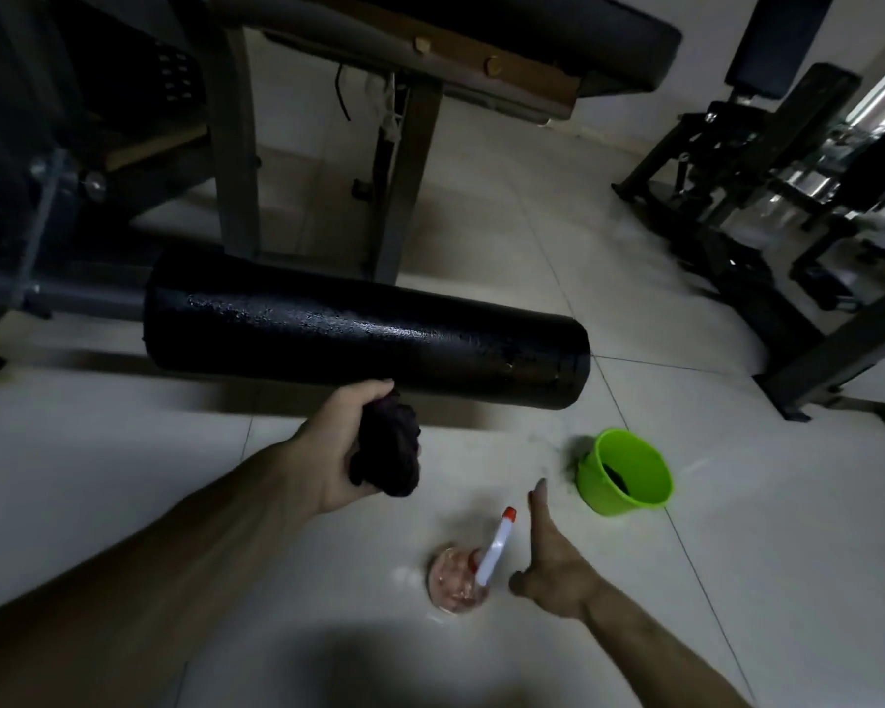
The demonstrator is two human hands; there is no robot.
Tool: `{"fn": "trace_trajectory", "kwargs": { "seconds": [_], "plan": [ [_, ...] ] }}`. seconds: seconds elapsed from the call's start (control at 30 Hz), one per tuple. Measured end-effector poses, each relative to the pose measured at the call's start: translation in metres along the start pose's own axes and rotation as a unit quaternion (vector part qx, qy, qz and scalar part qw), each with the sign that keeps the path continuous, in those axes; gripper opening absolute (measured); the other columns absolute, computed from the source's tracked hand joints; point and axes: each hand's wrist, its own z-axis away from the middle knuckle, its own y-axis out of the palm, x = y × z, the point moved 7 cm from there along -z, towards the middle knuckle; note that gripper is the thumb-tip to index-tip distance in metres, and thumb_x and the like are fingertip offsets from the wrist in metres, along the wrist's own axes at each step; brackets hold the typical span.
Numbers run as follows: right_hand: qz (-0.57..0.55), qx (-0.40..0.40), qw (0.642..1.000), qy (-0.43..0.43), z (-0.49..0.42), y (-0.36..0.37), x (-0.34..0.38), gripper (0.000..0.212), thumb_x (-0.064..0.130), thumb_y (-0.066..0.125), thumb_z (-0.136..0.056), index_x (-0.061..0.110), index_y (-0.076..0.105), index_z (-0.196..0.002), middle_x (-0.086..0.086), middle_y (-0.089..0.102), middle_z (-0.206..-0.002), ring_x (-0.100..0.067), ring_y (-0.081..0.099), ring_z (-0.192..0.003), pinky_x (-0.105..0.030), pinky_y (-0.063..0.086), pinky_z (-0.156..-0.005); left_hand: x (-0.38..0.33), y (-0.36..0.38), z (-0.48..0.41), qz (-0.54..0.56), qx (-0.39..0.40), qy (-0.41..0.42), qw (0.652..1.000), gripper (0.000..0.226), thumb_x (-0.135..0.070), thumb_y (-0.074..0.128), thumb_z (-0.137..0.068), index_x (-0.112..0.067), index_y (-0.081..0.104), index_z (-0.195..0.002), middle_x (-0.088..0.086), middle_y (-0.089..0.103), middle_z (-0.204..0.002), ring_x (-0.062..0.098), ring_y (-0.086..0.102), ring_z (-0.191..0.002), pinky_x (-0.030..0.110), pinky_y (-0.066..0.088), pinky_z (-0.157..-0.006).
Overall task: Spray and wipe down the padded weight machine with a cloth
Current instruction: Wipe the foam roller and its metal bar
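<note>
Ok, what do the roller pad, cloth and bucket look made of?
Roller pad: probably foam under black vinyl; glossy pebbled skin, wet with droplets.
Cloth: dark knit or terry fabric; bunches softly, nubbly.
Bucket: moulded plastic, it seems; uniform bright green, smooth thin rim.

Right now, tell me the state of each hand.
Left hand: closed, gripping the bunched dark cloth.
Right hand: open, holding nothing, beside the spray bottle.
</note>
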Motion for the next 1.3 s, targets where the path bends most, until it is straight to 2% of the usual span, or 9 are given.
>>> {"fn": "trace_trajectory", "kwargs": {
  "seconds": [0.17, 0.27, 0.47, 0.53, 0.63, 0.7, 0.87, 1.07, 1.3],
  "plan": [
    [-0.118, -0.195, 0.959, -0.171, 0.021, -0.069, 0.075, 0.078, 0.020, 0.066, -0.095, 0.035, 0.026, -0.160, 0.015, 0.032, -0.165, -0.005, 0.029, -0.152, -0.029, 0.028, -0.123, -0.006, 0.048, -0.003, 0.033, 0.065, 0.014, 0.997, 0.074, -0.063, 0.060, -0.089, -0.005, 0.064, -0.134, 0.014, 0.068, -0.109, 0.029, 0.061, -0.100, 0.035, 0.048, -0.079],
    [-0.170, -0.191, 0.922, -0.292, 0.034, -0.071, 0.144, 0.069, 0.036, 0.061, -0.101, 0.027, 0.029, -0.162, 0.014, 0.029, -0.167, -0.006, 0.022, -0.155, -0.025, 0.023, -0.125, -0.008, 0.091, 0.002, 0.012, 0.146, 0.025, 0.989, 0.079, -0.072, 0.050, -0.090, -0.005, 0.068, -0.127, 0.010, 0.075, -0.107, 0.026, 0.070, -0.096, 0.036, 0.053, -0.082],
    [-0.276, -0.380, 0.849, -0.242, 0.004, -0.110, 0.111, 0.040, 0.005, 0.064, -0.099, 0.024, 0.064, -0.134, 0.002, 0.066, -0.134, -0.021, 0.061, -0.128, -0.055, 0.050, -0.107, -0.016, 0.128, -0.008, -0.234, 0.174, 0.127, 0.948, 0.091, -0.087, 0.045, -0.079, -0.016, 0.063, -0.132, 0.002, 0.067, -0.135, 0.012, 0.064, -0.119, 0.036, 0.039, -0.113],
    [-0.296, -0.423, 0.829, -0.212, -0.007, -0.140, 0.082, 0.038, 0.004, 0.063, -0.099, 0.022, 0.063, -0.133, 0.000, 0.068, -0.131, -0.024, 0.063, -0.125, -0.062, 0.050, -0.103, -0.039, 0.110, -0.014, -0.436, 0.064, 0.288, 0.851, 0.074, -0.077, 0.060, -0.077, -0.027, 0.063, -0.132, -0.009, 0.062, -0.139, 0.009, 0.057, -0.126, 0.039, 0.040, -0.115],
    [-0.284, -0.517, 0.793, -0.155, -0.013, -0.187, 0.056, 0.047, 0.014, 0.066, -0.099, 0.021, 0.052, -0.143, 0.004, 0.066, -0.133, -0.014, 0.063, -0.125, -0.054, 0.049, -0.108, -0.075, 0.091, -0.002, -0.651, -0.121, 0.520, 0.540, 0.077, -0.051, 0.080, -0.078, -0.029, 0.052, -0.146, -0.005, 0.048, -0.154, 0.020, 0.034, -0.147, 0.043, 0.021, -0.123],
    [-0.238, -0.539, 0.795, -0.145, -0.018, -0.201, 0.059, 0.050, 0.019, 0.069, -0.098, 0.024, 0.052, -0.144, 0.010, 0.066, -0.132, -0.005, 0.062, -0.124, -0.041, 0.048, -0.111, -0.088, 0.071, -0.009, -0.704, -0.174, 0.514, 0.459, 0.103, -0.051, 0.091, -0.060, -0.020, 0.049, -0.148, 0.009, 0.042, -0.158, 0.032, 0.027, -0.150, 0.053, 0.014, -0.124],
    [-0.076, -0.434, 0.874, -0.204, -0.071, -0.180, 0.083, 0.037, 0.034, 0.059, -0.103, 0.028, 0.056, -0.140, 0.000, 0.045, -0.159, -0.013, 0.039, -0.148, -0.028, 0.033, -0.120, -0.107, 0.017, -0.031, -0.749, -0.256, 0.418, 0.445, 0.139, -0.053, 0.097, -0.030, -0.011, 0.043, -0.151, 0.014, 0.041, -0.156, 0.041, 0.031, -0.146, 0.067, 0.012, -0.118],
    [-0.041, -0.519, 0.826, -0.216, -0.070, -0.155, 0.112, 0.041, 0.013, 0.052, -0.096, 0.020, 0.061, -0.136, 0.001, 0.059, -0.143, -0.024, 0.051, -0.138, -0.040, 0.037, -0.119, -0.112, 0.012, -0.029, -0.732, -0.266, 0.462, 0.424, 0.124, -0.038, 0.098, -0.034, -0.015, 0.051, -0.146, 0.006, 0.049, -0.153, 0.036, 0.042, -0.138, 0.063, 0.023, -0.115],
    [0.091, -0.372, 0.836, -0.392, -0.082, -0.051, 0.250, 0.043, 0.016, 0.055, -0.095, 0.013, 0.064, -0.137, -0.011, 0.055, -0.151, -0.029, 0.048, -0.143, -0.042, 0.027, -0.125, -0.116, 0.007, -0.031, -0.716, -0.256, 0.472, 0.446, 0.121, -0.037, 0.099, -0.039, -0.007, 0.050, -0.146, 0.011, 0.053, -0.149, 0.036, 0.045, -0.138, 0.062, 0.028, -0.113]
  ]
}}
